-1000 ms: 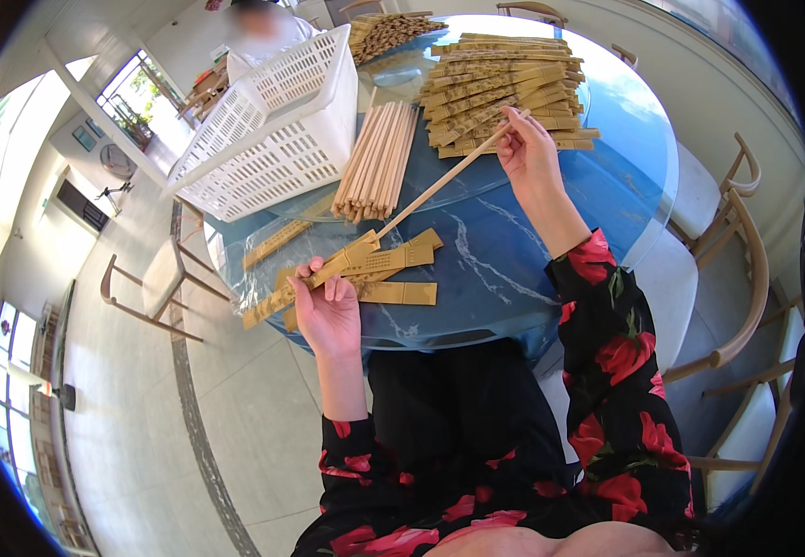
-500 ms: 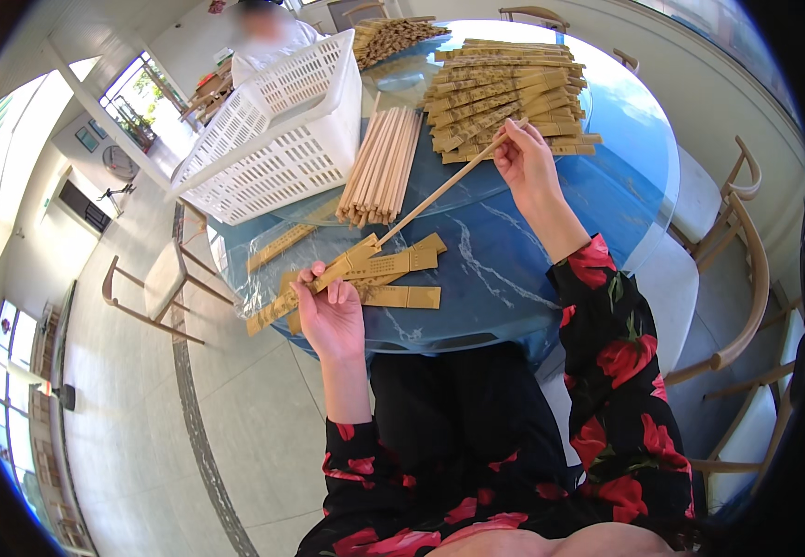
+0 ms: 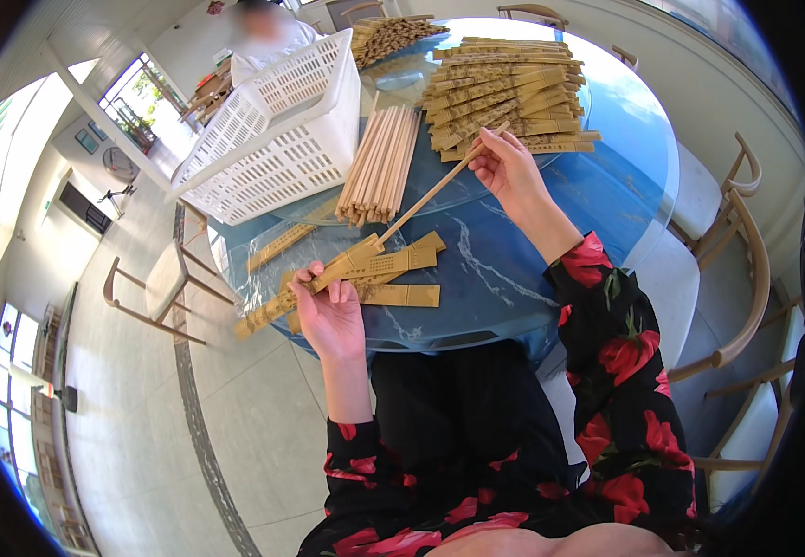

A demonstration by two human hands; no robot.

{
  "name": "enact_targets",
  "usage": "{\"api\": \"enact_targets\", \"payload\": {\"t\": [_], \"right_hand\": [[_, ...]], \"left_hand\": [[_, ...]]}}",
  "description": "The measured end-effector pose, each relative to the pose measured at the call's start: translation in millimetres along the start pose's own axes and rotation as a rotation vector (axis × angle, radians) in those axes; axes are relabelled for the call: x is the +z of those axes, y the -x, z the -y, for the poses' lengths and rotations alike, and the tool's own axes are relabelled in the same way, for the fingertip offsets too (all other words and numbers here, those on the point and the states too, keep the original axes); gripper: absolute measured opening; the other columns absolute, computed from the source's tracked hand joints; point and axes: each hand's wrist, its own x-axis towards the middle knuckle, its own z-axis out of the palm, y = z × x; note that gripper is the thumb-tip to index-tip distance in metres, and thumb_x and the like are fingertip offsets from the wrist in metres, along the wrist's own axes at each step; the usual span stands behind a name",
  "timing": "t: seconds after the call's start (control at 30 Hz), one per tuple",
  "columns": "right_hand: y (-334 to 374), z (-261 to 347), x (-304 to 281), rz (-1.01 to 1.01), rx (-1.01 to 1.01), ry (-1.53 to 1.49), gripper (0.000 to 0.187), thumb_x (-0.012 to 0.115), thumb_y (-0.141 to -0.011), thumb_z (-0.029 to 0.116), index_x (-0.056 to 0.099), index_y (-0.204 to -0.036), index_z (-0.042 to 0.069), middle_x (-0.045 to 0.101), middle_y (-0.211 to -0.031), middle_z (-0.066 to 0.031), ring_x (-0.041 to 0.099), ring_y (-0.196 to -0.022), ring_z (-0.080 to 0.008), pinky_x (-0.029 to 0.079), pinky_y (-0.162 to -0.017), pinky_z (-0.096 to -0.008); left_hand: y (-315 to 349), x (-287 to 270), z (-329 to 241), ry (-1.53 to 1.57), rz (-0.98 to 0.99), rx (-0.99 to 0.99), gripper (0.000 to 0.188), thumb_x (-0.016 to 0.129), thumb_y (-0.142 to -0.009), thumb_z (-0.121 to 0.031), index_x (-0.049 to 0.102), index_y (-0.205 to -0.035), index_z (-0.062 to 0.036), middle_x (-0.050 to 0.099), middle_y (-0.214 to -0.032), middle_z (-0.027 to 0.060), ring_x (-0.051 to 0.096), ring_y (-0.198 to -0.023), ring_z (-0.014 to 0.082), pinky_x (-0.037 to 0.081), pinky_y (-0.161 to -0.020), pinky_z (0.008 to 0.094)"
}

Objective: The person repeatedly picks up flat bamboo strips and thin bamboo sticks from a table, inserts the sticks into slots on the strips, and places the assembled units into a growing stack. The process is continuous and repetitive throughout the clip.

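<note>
My left hand (image 3: 331,320) pinches a gold paper chopstick sleeve (image 3: 283,304), tilted up toward the right over the near table edge. In my right hand (image 3: 511,174) are wooden chopsticks (image 3: 432,193), gripped near their upper end. Their lower end sits inside the sleeve's open mouth. It is hard to tell whether they are one stick or a pair. Several flat gold sleeves (image 3: 409,295) lie beneath and beside my left hand. Beyond them rests a bundle of bare chopsticks (image 3: 379,167). A tall pile of gold-sleeved chopsticks (image 3: 504,93) lies past my right hand.
A white slatted plastic basket (image 3: 272,158) stands at the left of the round blue marbled glass table (image 3: 504,278). Another pile of sleeved sticks (image 3: 393,39) lies at the back. Wooden chairs (image 3: 736,278) surround the table. A person (image 3: 268,51) sits beyond the basket.
My right hand has moved down and left, pushing the chopsticks further into the sleeve. The sleeve has shifted slightly down and left in my left hand.
</note>
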Motion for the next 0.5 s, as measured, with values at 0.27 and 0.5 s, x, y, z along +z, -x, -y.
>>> {"api": "enact_targets", "payload": {"t": [0.27,0.5], "right_hand": [[14,-25,9,0.439,0.359,0.031,0.016,0.062,-0.100,0.019,0.064,-0.097,0.003,0.061,-0.079,-0.0018,0.057,-0.068,-0.0091,0.048,-0.061,-0.0209],[32,-38,23,0.609,0.442,0.078,0.016,0.059,-0.102,0.018,0.061,-0.105,0.003,0.069,-0.089,-0.0070,0.067,-0.078,-0.0122,0.054,-0.069,-0.0220]], "left_hand": [[0,2,-2,0.012,-0.015,0.032,0.022,0.051,-0.106,-0.032,0.052,-0.106,-0.0101,0.053,-0.107,0.0025,0.048,-0.072,0.0118,0.044,-0.068,0.0258],[1,4,-1,-0.062,-0.002,0.000,0.021,0.050,-0.107,-0.031,0.052,-0.108,-0.0101,0.052,-0.107,0.0005,0.044,-0.070,0.0096,0.042,-0.066,0.0241]]}}
